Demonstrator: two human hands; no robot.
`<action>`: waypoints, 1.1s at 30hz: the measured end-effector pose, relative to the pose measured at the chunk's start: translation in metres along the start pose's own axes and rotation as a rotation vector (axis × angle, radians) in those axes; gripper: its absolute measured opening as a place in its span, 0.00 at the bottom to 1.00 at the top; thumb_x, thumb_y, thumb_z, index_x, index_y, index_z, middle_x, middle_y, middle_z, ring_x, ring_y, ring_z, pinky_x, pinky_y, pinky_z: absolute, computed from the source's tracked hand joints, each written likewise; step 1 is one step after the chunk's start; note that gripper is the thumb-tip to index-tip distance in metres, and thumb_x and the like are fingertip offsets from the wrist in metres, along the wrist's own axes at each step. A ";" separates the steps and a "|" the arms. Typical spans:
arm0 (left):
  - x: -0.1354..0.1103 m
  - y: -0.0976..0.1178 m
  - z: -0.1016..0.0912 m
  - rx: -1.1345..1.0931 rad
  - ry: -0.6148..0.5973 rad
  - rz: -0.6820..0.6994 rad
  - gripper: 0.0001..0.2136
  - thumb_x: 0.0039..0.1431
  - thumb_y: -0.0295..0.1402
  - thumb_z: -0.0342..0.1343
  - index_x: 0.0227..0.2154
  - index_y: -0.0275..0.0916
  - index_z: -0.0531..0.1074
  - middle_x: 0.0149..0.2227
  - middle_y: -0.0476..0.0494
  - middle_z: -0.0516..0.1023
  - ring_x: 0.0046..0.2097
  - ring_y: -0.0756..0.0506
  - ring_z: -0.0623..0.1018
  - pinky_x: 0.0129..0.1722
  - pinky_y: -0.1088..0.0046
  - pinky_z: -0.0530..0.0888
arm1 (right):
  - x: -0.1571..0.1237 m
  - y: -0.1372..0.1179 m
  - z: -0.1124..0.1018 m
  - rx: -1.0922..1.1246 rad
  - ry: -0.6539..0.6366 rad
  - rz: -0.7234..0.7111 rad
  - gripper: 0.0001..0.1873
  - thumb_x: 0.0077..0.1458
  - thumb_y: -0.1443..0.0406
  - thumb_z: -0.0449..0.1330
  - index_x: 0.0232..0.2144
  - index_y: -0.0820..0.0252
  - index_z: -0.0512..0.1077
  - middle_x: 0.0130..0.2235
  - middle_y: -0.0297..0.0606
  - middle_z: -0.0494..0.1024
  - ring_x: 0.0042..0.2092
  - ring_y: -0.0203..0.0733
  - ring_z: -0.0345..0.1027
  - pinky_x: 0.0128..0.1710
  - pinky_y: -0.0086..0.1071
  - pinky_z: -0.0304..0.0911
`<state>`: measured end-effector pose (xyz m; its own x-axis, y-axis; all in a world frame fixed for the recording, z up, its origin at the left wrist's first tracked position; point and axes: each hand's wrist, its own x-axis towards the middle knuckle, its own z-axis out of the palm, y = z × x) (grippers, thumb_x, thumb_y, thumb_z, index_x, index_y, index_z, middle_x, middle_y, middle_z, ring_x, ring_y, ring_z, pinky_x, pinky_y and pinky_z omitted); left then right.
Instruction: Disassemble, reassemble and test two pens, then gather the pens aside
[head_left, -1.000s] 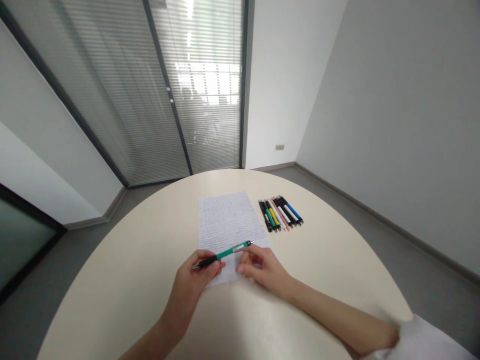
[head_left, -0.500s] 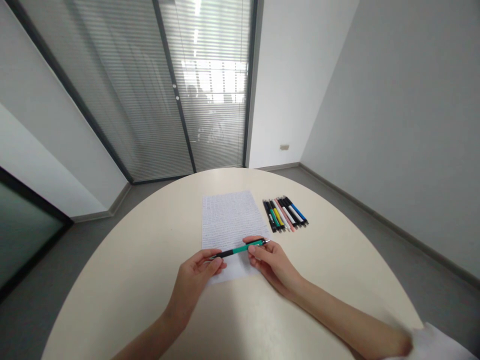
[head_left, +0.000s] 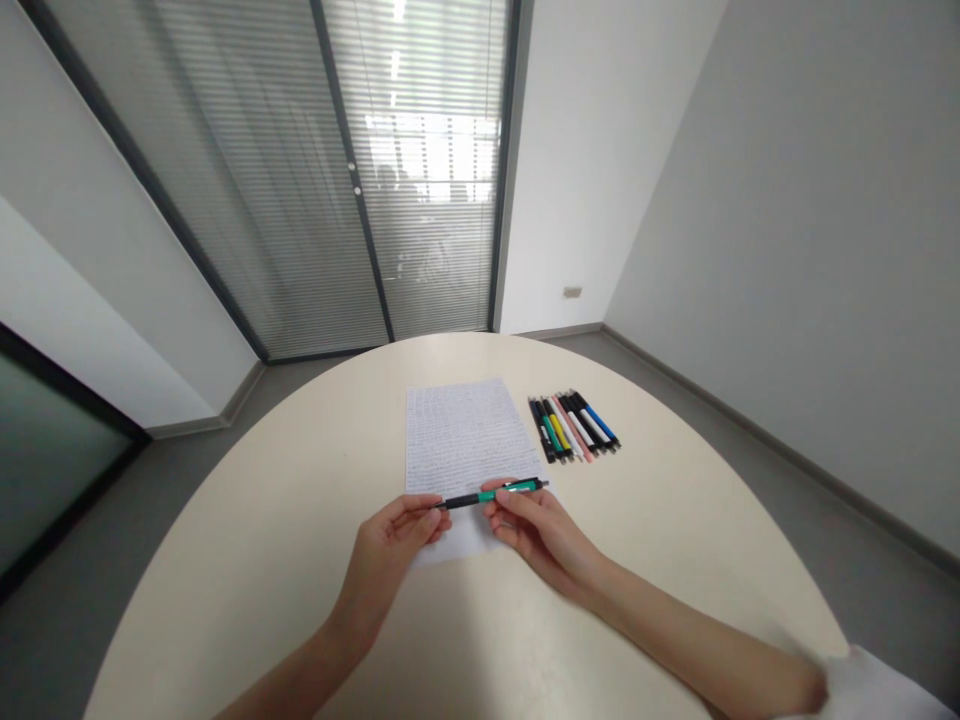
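Note:
A green and black click pen (head_left: pixel 487 496) lies nearly level between my two hands, above the lower part of a sheet of paper. My left hand (head_left: pixel 397 530) pinches its dark tip end between thumb and fingers. Around the green barrel, close to the clip end, the fingers of my right hand (head_left: pixel 536 525) are closed. Dense handwritten lines cover much of the paper (head_left: pixel 465 430); its lower part is blank and partly hidden by my hands.
Just right of the paper lies a row of several pens (head_left: pixel 574 427) in black, green, yellow, white, pink and blue. All rest on a round cream table (head_left: pixel 300 480). Beyond its far edge stand a glass partition with blinds (head_left: pixel 435 250) and a white wall (head_left: pixel 585 180).
The pen has slid to the right, so less of its tip end sits in my left hand and more of its clip end sticks out past my right fingers.

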<state>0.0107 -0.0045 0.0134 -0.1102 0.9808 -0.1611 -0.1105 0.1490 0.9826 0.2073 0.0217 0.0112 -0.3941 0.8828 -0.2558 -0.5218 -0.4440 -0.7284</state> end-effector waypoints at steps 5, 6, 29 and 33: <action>-0.006 -0.005 0.000 0.085 -0.061 0.073 0.13 0.46 0.39 0.66 0.33 0.36 0.77 0.30 0.41 0.83 0.36 0.42 0.83 0.39 0.68 0.79 | 0.000 0.001 -0.001 -0.040 -0.048 0.043 0.17 0.50 0.60 0.69 0.39 0.68 0.77 0.29 0.40 0.80 0.28 0.30 0.72 0.29 0.21 0.69; -0.008 -0.007 0.000 0.115 -0.077 0.106 0.12 0.48 0.38 0.65 0.33 0.36 0.76 0.31 0.42 0.83 0.36 0.43 0.82 0.39 0.69 0.78 | 0.000 0.001 -0.001 -0.051 -0.060 0.056 0.18 0.51 0.59 0.69 0.39 0.68 0.77 0.29 0.40 0.80 0.27 0.30 0.72 0.28 0.21 0.69; -0.015 -0.014 0.001 0.724 -0.166 0.396 0.09 0.68 0.37 0.38 0.37 0.43 0.62 0.25 0.53 0.71 0.27 0.47 0.72 0.30 0.73 0.67 | -0.009 0.014 0.007 0.073 -0.042 0.106 0.16 0.47 0.60 0.71 0.34 0.67 0.76 0.29 0.39 0.80 0.28 0.29 0.72 0.32 0.19 0.68; -0.017 -0.009 -0.001 0.769 -0.209 0.448 0.11 0.69 0.36 0.37 0.36 0.43 0.63 0.25 0.52 0.70 0.27 0.47 0.71 0.30 0.73 0.66 | -0.008 0.014 0.007 0.068 -0.040 0.109 0.16 0.47 0.60 0.72 0.33 0.67 0.77 0.28 0.39 0.80 0.28 0.29 0.72 0.31 0.19 0.67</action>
<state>0.0127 -0.0224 0.0071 0.2050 0.9589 0.1964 0.5961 -0.2814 0.7520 0.1978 0.0074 0.0080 -0.4808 0.8223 -0.3043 -0.5239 -0.5477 -0.6523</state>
